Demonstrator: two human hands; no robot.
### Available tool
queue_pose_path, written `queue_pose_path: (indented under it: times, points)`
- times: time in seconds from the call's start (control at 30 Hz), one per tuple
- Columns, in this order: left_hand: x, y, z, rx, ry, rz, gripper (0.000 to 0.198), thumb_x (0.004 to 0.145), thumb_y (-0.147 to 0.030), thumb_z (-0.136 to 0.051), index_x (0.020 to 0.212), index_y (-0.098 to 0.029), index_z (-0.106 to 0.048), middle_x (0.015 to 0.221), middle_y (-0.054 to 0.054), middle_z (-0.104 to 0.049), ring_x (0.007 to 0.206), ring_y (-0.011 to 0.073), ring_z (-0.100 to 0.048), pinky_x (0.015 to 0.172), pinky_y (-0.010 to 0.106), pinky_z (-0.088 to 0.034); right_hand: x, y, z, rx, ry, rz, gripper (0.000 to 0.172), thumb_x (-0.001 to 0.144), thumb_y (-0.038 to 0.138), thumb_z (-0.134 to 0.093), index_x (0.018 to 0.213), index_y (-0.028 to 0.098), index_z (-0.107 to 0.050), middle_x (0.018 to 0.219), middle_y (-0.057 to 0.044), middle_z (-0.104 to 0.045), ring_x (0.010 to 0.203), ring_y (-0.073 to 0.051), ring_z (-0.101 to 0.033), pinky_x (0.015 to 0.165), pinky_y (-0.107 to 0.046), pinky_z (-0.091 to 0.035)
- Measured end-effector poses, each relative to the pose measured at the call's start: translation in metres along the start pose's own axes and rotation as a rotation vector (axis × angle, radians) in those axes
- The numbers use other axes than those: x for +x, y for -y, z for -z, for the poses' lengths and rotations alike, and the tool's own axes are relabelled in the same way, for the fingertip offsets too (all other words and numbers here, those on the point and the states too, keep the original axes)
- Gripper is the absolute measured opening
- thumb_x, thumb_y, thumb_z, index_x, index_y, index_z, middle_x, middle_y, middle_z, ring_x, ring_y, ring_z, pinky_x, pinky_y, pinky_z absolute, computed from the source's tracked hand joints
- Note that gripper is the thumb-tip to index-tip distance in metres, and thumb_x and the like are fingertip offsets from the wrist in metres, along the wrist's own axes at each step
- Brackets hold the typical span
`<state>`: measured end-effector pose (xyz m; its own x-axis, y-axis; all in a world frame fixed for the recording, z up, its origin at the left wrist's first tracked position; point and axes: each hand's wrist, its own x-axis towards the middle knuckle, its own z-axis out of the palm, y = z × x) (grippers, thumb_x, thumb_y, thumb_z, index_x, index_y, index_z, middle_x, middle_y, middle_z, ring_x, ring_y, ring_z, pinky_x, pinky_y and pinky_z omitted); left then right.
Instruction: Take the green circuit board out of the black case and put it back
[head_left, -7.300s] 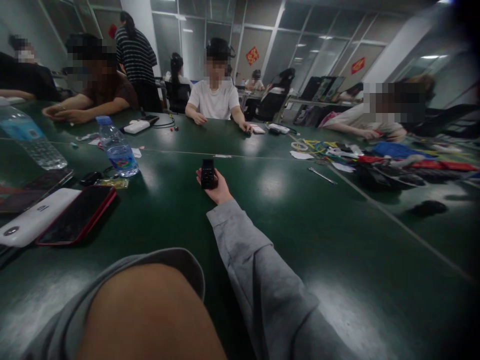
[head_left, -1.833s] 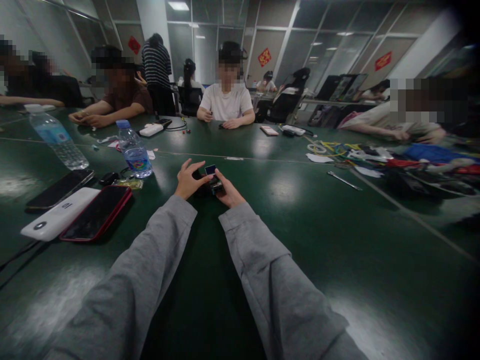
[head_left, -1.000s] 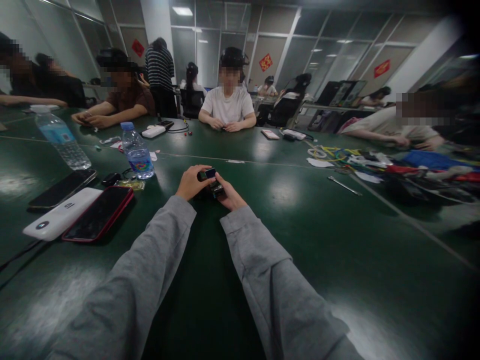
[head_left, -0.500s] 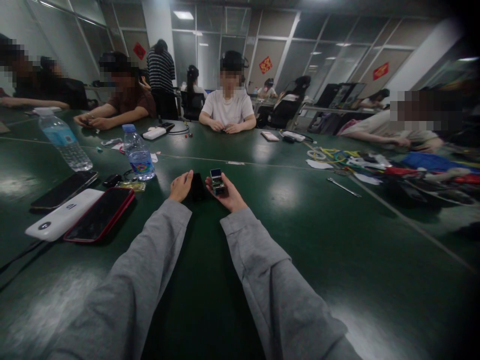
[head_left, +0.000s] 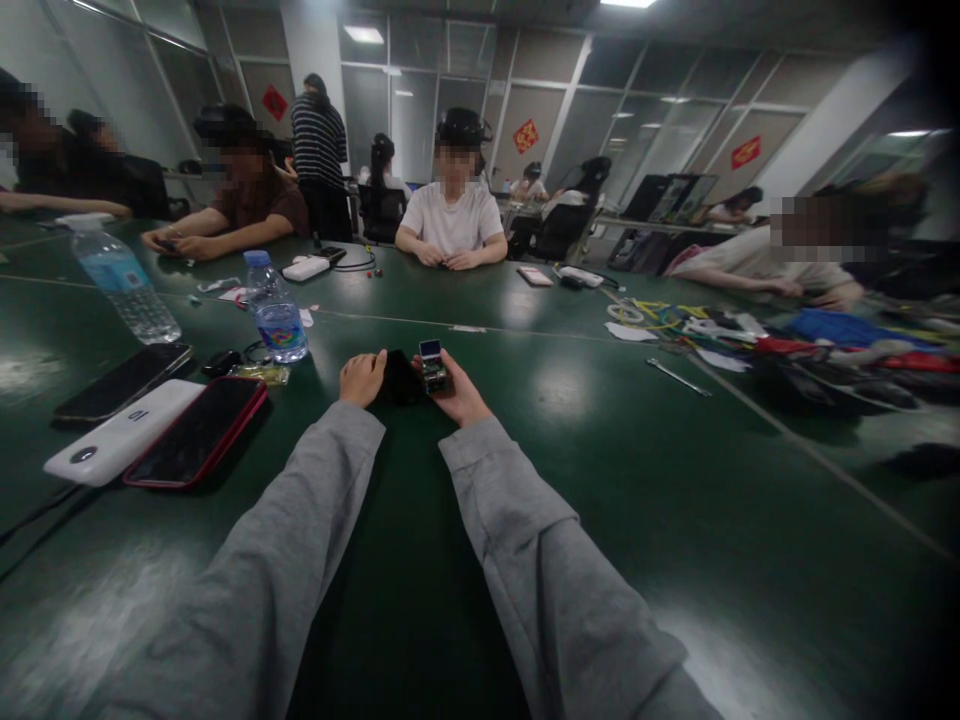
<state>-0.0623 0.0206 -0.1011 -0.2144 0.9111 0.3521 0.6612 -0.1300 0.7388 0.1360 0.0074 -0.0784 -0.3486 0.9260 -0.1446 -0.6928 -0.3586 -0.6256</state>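
Note:
Both my arms in grey sleeves reach out over the dark green table (head_left: 585,470). My right hand (head_left: 459,394) lies palm up and is closed on a small electronic module with a tiny lit screen (head_left: 432,366). My left hand (head_left: 361,378) grips a flat black cover piece (head_left: 400,379) that sits right beside the module and touches or nearly touches it. Both hands hover just above the table at its middle.
To the left lie a red-edged phone (head_left: 193,432), a white power bank (head_left: 120,443), a black phone (head_left: 124,382) and two water bottles (head_left: 276,318) (head_left: 124,283). A metal tool (head_left: 679,377) and bright cables (head_left: 750,335) lie at the right. Several people sit round the table.
The black cover came off the module between a second and half a second ago and moved into my left hand. Since then my hands have drawn closer together.

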Motion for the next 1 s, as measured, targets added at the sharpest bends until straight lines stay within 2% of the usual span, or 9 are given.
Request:
queue_pose_path:
  times: [0.1, 0.17, 0.27, 0.3, 0.4, 0.47, 0.63, 0.83, 1.0]
  points:
    - [0.001, -0.002, 0.001, -0.012, 0.033, 0.008, 0.042, 0.091, -0.055, -0.044, 0.088, -0.021, -0.068, 0.108, 0.014, -0.069, 0.119, 0.0295, -0.055, 0.108, 0.050, -0.033, 0.002, -0.001, 0.003, -0.008, 0.019, 0.005, 0.025, 0.093, 0.035, -0.057, 0.109, 0.016, -0.064, 0.093, -0.006, -0.076, 0.087, -0.018, -0.073, 0.074, -0.032, -0.062]
    - [0.000, -0.007, 0.001, -0.089, 0.009, -0.019, 0.040, 0.090, -0.053, -0.049, 0.103, -0.020, -0.067, 0.118, 0.013, -0.066, 0.122, 0.0278, -0.053, 0.109, 0.047, -0.034, 0.001, -0.001, 0.002, -0.011, 0.031, -0.003, 0.026, 0.094, 0.034, -0.055, 0.108, 0.015, -0.065, 0.092, -0.006, -0.076, 0.085, -0.017, -0.073, 0.074, -0.031, -0.062]
    - [-0.005, -0.025, 0.001, -0.213, -0.059, -0.099, 0.058, 0.080, -0.053, -0.064, 0.127, -0.020, -0.057, 0.134, 0.014, -0.058, 0.129, 0.0266, -0.049, 0.112, 0.044, -0.032, 0.000, 0.000, -0.001, -0.011, 0.050, -0.012, 0.026, 0.096, 0.033, -0.052, 0.106, 0.013, -0.065, 0.090, -0.007, -0.076, 0.082, -0.016, -0.073, 0.074, -0.027, -0.062]
    - [-0.007, -0.031, 0.001, -0.230, -0.031, -0.136, 0.063, 0.077, -0.053, -0.068, 0.129, -0.019, -0.056, 0.136, 0.014, -0.057, 0.131, 0.0269, -0.047, 0.113, 0.043, -0.031, -0.001, 0.000, -0.003, -0.011, 0.048, -0.016, 0.026, 0.096, 0.032, -0.051, 0.105, 0.013, -0.065, 0.089, -0.007, -0.076, 0.081, -0.015, -0.072, 0.074, -0.027, -0.062]
    - [-0.011, -0.048, 0.001, -0.233, 0.080, -0.264, 0.066, 0.069, -0.049, -0.077, 0.126, -0.019, -0.059, 0.132, 0.013, -0.060, 0.131, 0.0279, -0.047, 0.114, 0.043, -0.031, -0.002, 0.000, -0.006, -0.014, 0.020, -0.032, 0.023, 0.096, 0.032, -0.052, 0.104, 0.014, -0.065, 0.088, -0.006, -0.076, 0.078, -0.015, -0.072, 0.072, -0.026, -0.062]
    - [-0.010, -0.052, 0.002, -0.234, 0.138, -0.305, 0.064, 0.067, -0.047, -0.079, 0.123, -0.020, -0.061, 0.128, 0.011, -0.063, 0.128, 0.0278, -0.051, 0.113, 0.044, -0.033, -0.003, 0.000, -0.008, -0.028, 0.005, -0.038, 0.022, 0.096, 0.031, -0.053, 0.103, 0.014, -0.065, 0.087, -0.006, -0.075, 0.076, -0.014, -0.071, 0.069, -0.025, -0.061]
    - [-0.004, -0.045, 0.004, -0.386, 0.261, -0.265, 0.061, 0.064, -0.042, -0.082, 0.117, -0.017, -0.064, 0.118, 0.011, -0.067, 0.114, 0.0265, -0.061, 0.104, 0.045, -0.043, -0.005, 0.000, -0.009, -0.089, 0.028, -0.052, 0.018, 0.094, 0.028, -0.056, 0.100, 0.012, -0.064, 0.080, -0.004, -0.073, 0.067, -0.012, -0.068, 0.065, -0.023, -0.060]
    - [-0.002, -0.045, 0.009, -0.480, 0.293, -0.242, 0.060, 0.060, -0.036, -0.085, 0.112, -0.015, -0.062, 0.109, 0.012, -0.068, 0.102, 0.0237, -0.064, 0.098, 0.044, -0.047, -0.002, -0.002, -0.008, -0.109, 0.021, -0.050, 0.017, 0.088, 0.028, -0.066, 0.097, 0.014, -0.065, 0.077, -0.003, -0.071, 0.067, -0.012, -0.068, 0.064, -0.023, -0.061]
    - [-0.002, -0.047, 0.011, -0.441, 0.325, -0.240, 0.071, 0.060, -0.036, -0.085, 0.123, -0.017, -0.057, 0.106, 0.009, -0.066, 0.099, 0.0228, -0.063, 0.095, 0.044, -0.048, 0.003, -0.004, -0.002, -0.146, 0.051, -0.035, 0.017, 0.087, 0.028, -0.066, 0.100, 0.017, -0.065, 0.078, -0.001, -0.071, 0.065, -0.011, -0.067, 0.061, -0.022, -0.061]
